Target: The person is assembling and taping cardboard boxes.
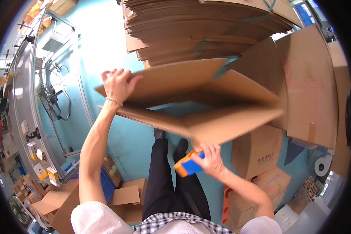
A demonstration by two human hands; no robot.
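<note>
While left hand [118, 84] lifts brown carton [191, 105], right hand [211, 158] grips dispenser [189, 164] (orange-blue).

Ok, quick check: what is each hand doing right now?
Left hand: closed on a flap of the cardboard box.
Right hand: holding an orange-and-blue tape dispenser under the box.

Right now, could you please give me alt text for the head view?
A person's left hand lifts a flap of a cardboard box while the right hand holds an orange-and-blue tape dispenser under it. A stack of flat cardboard lies beyond.
</note>
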